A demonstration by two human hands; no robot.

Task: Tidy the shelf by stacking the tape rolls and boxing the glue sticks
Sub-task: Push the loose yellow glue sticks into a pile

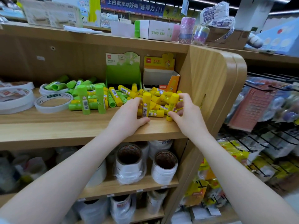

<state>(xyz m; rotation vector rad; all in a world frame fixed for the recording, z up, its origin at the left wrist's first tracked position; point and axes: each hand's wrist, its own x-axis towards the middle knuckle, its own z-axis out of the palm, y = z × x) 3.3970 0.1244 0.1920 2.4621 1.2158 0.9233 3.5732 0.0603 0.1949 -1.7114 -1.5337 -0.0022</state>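
A heap of yellow glue sticks [127,92] lies on the wooden shelf [64,125] at its right end. My left hand [127,115] grips an upright yellow glue stick [146,101]. My right hand [186,110] grips another upright yellow stick [172,102]. Green glue sticks [84,98] are scattered to the left, some standing. Behind the heap stand an open green display box [123,70] and an open yellow display box [160,73]. White tape rolls [53,102] lie flat at the shelf's left, with a wider roll [15,98] beyond them.
The shelf's rounded wooden side panel [210,81] rises right beside my right hand. Wrapped tape stacks [129,164] fill the shelf below. Boxes and coloured tape rolls [186,29] sit on the top shelf. Hooks with hanging packets [267,102] stand to the right.
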